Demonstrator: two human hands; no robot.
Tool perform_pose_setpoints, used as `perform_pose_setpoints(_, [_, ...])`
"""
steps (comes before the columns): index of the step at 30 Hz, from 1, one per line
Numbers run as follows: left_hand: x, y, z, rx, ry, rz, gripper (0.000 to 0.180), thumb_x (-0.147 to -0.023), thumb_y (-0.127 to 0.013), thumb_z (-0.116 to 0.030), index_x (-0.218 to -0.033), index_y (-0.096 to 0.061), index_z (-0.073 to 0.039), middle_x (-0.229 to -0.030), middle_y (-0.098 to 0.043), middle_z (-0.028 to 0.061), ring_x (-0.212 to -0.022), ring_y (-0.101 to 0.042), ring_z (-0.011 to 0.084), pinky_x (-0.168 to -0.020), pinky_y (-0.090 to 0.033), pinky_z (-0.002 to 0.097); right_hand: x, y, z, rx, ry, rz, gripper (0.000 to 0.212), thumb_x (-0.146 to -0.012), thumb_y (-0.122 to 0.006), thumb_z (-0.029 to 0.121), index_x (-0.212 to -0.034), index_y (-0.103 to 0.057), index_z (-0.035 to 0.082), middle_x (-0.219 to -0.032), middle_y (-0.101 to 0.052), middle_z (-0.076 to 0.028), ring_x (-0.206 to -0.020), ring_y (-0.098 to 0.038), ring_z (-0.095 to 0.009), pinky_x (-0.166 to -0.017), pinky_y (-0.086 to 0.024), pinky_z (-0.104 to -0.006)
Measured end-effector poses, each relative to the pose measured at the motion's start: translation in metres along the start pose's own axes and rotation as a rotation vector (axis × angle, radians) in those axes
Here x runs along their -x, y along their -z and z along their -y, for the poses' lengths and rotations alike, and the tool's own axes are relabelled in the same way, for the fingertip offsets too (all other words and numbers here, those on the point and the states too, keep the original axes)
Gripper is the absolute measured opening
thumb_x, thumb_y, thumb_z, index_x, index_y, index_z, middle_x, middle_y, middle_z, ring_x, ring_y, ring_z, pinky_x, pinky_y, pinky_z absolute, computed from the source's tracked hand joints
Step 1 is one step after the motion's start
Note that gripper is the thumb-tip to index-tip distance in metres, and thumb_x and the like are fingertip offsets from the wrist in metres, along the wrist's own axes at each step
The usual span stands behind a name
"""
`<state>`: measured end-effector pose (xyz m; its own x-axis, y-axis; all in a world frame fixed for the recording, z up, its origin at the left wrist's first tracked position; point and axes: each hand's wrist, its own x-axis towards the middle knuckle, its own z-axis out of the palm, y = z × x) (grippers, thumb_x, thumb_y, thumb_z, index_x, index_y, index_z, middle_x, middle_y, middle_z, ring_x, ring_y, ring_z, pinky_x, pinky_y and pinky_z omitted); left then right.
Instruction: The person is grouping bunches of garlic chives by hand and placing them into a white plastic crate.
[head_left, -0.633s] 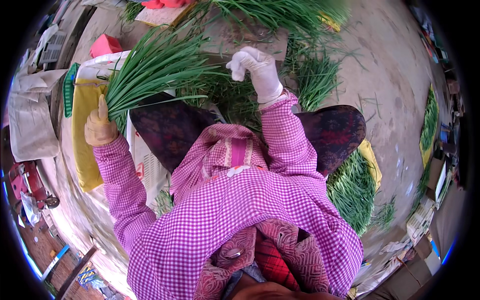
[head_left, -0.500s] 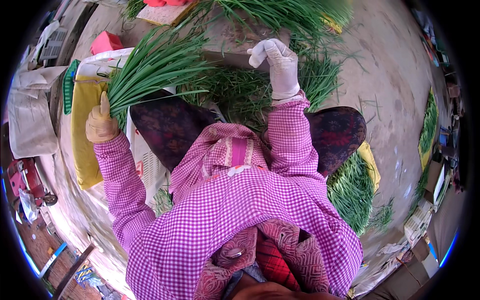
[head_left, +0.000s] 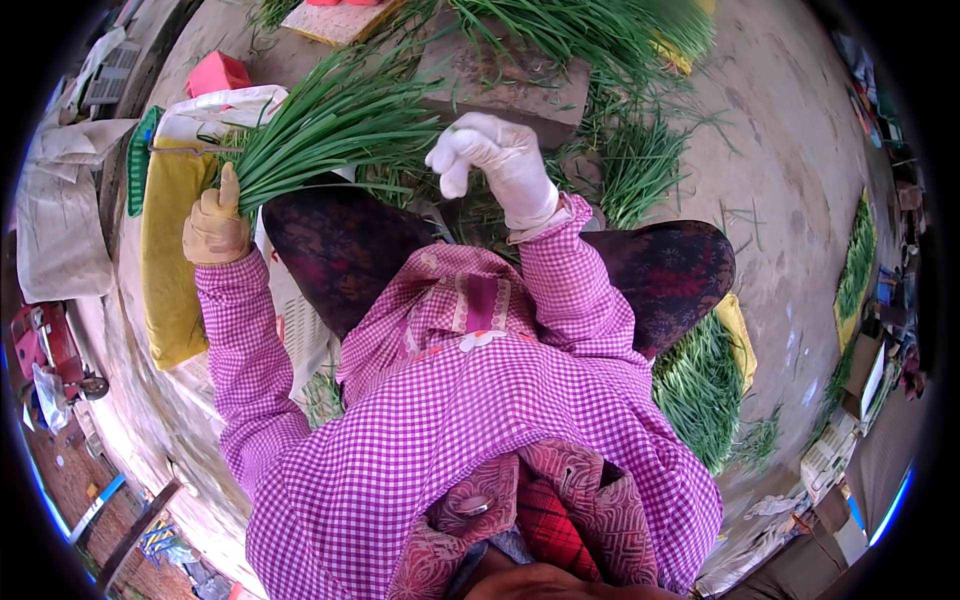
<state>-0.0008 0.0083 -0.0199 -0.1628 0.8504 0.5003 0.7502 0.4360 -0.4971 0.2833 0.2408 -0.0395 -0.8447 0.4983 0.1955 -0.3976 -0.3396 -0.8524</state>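
In my left hand (head_left: 217,220), in a tan glove, is the base of a bunch of garlic chives (head_left: 335,125). Long green leaves fan out from it to the upper right, above a yellow-and-white container. My right hand (head_left: 497,170), in a white glove, hovers above my lap near the leaf tips. Its fingers are loosely bent and apart, and nothing shows between them. A low wooden block (head_left: 525,85) lies beyond the right hand, with a large heap of chives (head_left: 590,35) at its far side.
Loose chives (head_left: 640,165) lie on the floor right of the block. A yellow cloth (head_left: 175,260) drapes the container on the left, near a red block (head_left: 218,73). Another chive pile (head_left: 700,390) rests beside my right knee. Farther right lies a chive strip (head_left: 855,265).
My right hand has moved left and nearer to me, toward the bunch's leaf tips, and its fingers have loosened. The left hand, still holding the chives, has shifted slightly up and right.
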Motion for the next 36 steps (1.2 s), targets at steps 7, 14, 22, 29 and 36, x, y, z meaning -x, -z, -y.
perform_pose_setpoints(7, [-0.005,0.001,-0.011,-0.018,-0.027,-0.055,0.06,-0.069,-0.063,-0.01,-0.126,-0.051,-0.025,-0.066,-0.047,0.0016,-0.056,-0.053,0.0226,-0.046,-0.041,0.037,-0.007,-0.004,-0.007,0.239,-0.226,-0.144,0.019,-0.091,-0.051,0.013,-0.092,-0.066,0.0,-0.071,-0.064,-0.005,-0.058,-0.056,-0.008,-0.055,-0.045,-0.0191])
perform_pose_setpoints(14, [-0.011,0.009,-0.021,-0.012,-0.065,-0.031,0.059,-0.067,-0.065,-0.014,-0.124,-0.053,-0.025,-0.064,-0.045,-0.0002,-0.054,-0.051,0.0208,-0.046,-0.04,0.0361,-0.01,-0.029,-0.044,0.683,-0.362,-0.156,0.029,-0.087,-0.064,0.025,-0.104,-0.064,0.001,-0.075,-0.064,-0.003,-0.063,-0.062,-0.009,-0.054,-0.046,-0.0211])
perform_pose_setpoints(22, [-0.014,0.015,-0.028,-0.117,-0.146,-0.132,0.053,-0.069,-0.063,-0.013,-0.12,-0.056,-0.024,-0.064,-0.043,-0.0021,-0.052,-0.049,0.0169,-0.044,-0.039,0.0315,-0.006,-0.03,-0.066,0.814,-0.086,-0.278,0.018,-0.086,-0.062,0.018,-0.083,-0.066,0.0,-0.062,-0.055,0.002,-0.048,-0.046,-0.005,-0.046,-0.039,-0.0212])
perform_pose_setpoints(29, [-0.02,0.019,-0.032,-0.116,-0.177,-0.267,0.035,-0.074,-0.069,-0.014,-0.106,-0.057,-0.024,-0.065,-0.04,-0.005,-0.05,-0.042,0.0119,-0.043,-0.036,0.0265,-0.014,0.026,-0.018,0.215,-0.104,-0.657,0.02,-0.085,-0.059,0.015,-0.072,-0.064,0.0,-0.06,-0.062,-0.003,-0.048,-0.053,-0.007,-0.049,-0.042,-0.021])
perform_pose_setpoints(36, [-0.018,0.025,-0.031,-0.077,-0.246,-0.28,0.036,-0.071,-0.07,-0.015,-0.104,-0.059,-0.022,-0.067,-0.045,-0.0059,-0.052,-0.045,0.011,-0.044,-0.036,0.0251,-0.008,0.07,-0.003,0.694,0.077,-0.612,0.024,-0.083,-0.063,0.026,-0.102,-0.067,0.01,-0.088,-0.068,-0.006,-0.081,-0.062,-0.014,-0.073,-0.047,-0.0259])
